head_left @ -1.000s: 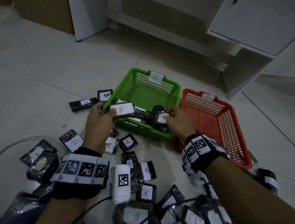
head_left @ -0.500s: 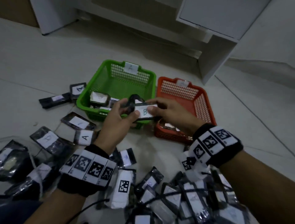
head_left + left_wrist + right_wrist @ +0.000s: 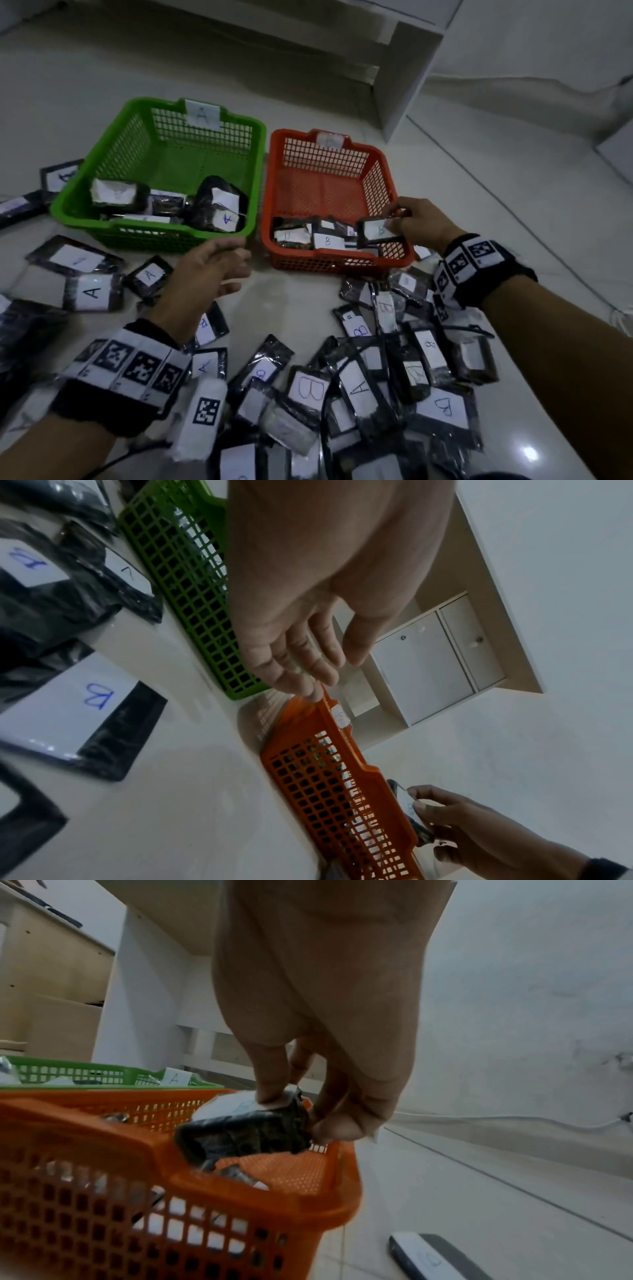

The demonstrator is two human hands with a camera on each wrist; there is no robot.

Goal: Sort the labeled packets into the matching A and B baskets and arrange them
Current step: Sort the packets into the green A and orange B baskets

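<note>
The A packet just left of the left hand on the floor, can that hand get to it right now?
Probably yes: the left hand is open and holds nothing, and the A packet lies uncovered beside it.

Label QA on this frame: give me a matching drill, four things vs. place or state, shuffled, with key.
Things:
1. green basket
2. orange basket
3. left hand
4. right hand

Place or state:
a. pinches a B packet over a basket's near corner
b. tagged A on its far wall
c. open, holds nothing
d. holds B-labeled packets along its near wall

Pairs: 1-b, 2-d, 3-c, 4-a
</note>
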